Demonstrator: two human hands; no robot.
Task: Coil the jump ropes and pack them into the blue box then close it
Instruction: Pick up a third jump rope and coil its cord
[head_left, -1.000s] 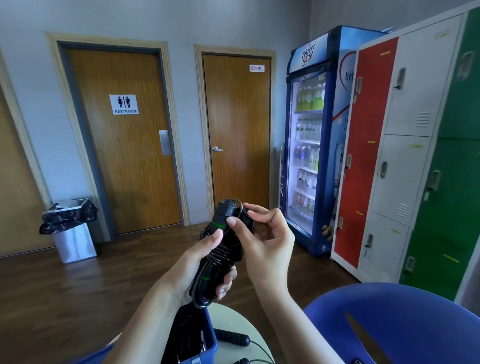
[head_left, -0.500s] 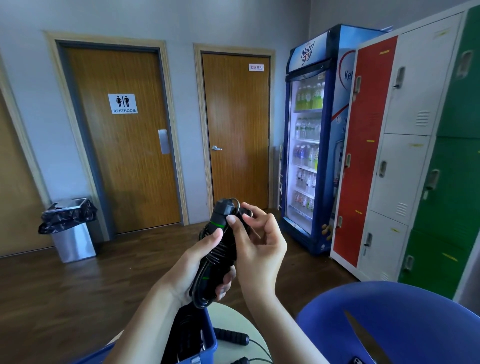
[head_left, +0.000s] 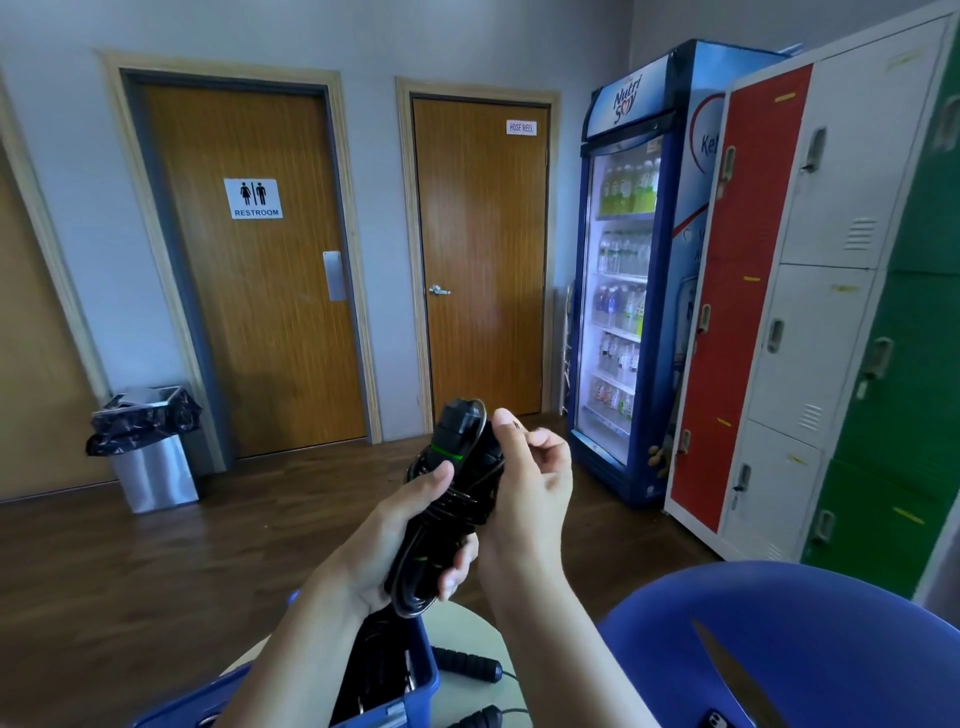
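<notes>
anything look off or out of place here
Nothing is spilled or damaged. One loose end: another jump rope lies uncoiled on the table beside the open blue box, while the left hand grips the coiled rope. The bin liner sits bunched and lopsided.

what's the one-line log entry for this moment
phase: coiling | left hand grips coiled jump rope | right hand pinches cord at its top | blue box open below | loose handle on table
</notes>
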